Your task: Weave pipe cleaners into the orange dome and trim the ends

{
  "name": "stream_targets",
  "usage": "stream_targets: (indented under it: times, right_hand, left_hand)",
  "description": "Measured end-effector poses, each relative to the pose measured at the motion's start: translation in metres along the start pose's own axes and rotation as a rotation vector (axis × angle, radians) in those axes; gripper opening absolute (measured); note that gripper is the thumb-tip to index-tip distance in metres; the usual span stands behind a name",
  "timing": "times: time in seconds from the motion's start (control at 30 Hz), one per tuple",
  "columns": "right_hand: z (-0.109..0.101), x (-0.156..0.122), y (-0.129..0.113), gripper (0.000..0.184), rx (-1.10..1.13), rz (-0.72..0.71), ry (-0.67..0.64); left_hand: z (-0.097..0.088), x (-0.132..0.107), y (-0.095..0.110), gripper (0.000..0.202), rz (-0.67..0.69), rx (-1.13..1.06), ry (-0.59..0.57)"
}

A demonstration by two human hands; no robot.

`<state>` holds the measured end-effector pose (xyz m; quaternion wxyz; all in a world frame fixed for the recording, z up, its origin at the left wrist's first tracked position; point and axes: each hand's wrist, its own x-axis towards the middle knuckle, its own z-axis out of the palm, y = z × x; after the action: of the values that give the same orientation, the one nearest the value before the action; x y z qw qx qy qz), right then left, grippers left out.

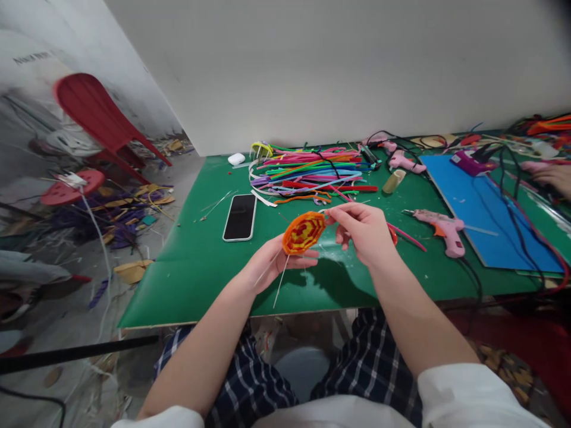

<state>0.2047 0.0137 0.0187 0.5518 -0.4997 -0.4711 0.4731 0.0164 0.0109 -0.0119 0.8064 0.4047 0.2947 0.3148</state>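
My left hand (270, 261) holds a round woven pipe-cleaner disc (305, 233) from below and the left, its fingers behind and under it. Rings of orange, yellow and red make up the disc, and thin pale spokes (281, 282) stick out past its rim. At the disc's upper right edge, my right hand (359, 229) is closed in a pinch. What lies between those fingertips is too small to make out. Disc and hands are above the green table (187, 279), where their shadow falls.
Behind the hands lies a pile of coloured pipe cleaners (307, 169). A phone (239, 217) and a white case (236, 159) are to the left. On the right are a pink glue gun (439, 229), a tape roll (394, 181), a blue board (499, 220) and another person's hand (553, 176).
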Motion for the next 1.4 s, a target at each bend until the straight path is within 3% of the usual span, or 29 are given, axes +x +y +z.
stream_targets:
  times: [0.13,0.2,0.3,0.4,0.5,0.6,0.63,0.73,0.83,0.9,1.07,1.23,1.4]
  right_hand:
    - [0.002,0.001,0.005,0.026,-0.126,-0.061,0.047]
    - [0.007,0.0,0.008,0.025,-0.177,-0.074,0.037]
    - [0.013,-0.009,0.003,0.024,-0.223,-0.085,0.027]
    - [0.01,-0.022,-0.017,0.028,-0.249,-0.157,0.079]
    - [-0.008,-0.025,-0.037,0.021,-0.223,-0.306,0.275]
    - [-0.032,-0.007,-0.032,0.014,-0.111,-0.448,0.449]
    - [-0.04,0.002,-0.025,0.015,-0.07,-0.404,0.386]
    - [-0.051,0.023,0.002,0.019,-0.041,-0.122,0.035]
    - [-0.042,0.026,0.02,0.028,-0.092,0.061,-0.313]
    - [-0.029,0.022,0.024,0.027,-0.102,0.086,-0.417]
    - [-0.009,0.014,0.022,0.017,-0.109,-0.002,-0.409]
    - [-0.008,0.011,0.019,0.018,-0.168,-0.052,-0.371]
    - [-0.008,0.007,0.015,0.018,-0.293,-0.092,-0.39]
  left_hand:
    - [0.006,0.001,0.001,0.071,0.139,0.111,0.04]
    - [0.009,0.003,-0.003,0.076,0.215,0.19,0.098]
    - [0.01,0.01,-0.012,0.054,0.273,0.303,0.278]
    - [0.006,0.015,-0.018,0.034,0.264,0.198,0.425]
    - [0.004,0.015,-0.016,0.027,0.225,0.036,0.49]
    - [0.005,0.011,-0.013,0.023,0.187,-0.03,0.498]
    - [0.007,0.01,-0.012,0.023,0.177,-0.036,0.492]
    - [0.011,0.008,-0.011,0.025,0.121,-0.029,0.453]
    - [0.014,0.008,-0.012,0.025,0.054,0.001,0.403]
    - [0.015,0.008,-0.013,0.026,0.04,0.019,0.366]
    - [0.015,0.007,-0.016,0.026,0.079,0.066,0.354]
    - [0.012,0.006,-0.019,0.024,0.118,0.194,0.371]
    - [0.01,0.005,-0.02,0.026,0.117,0.302,0.317]
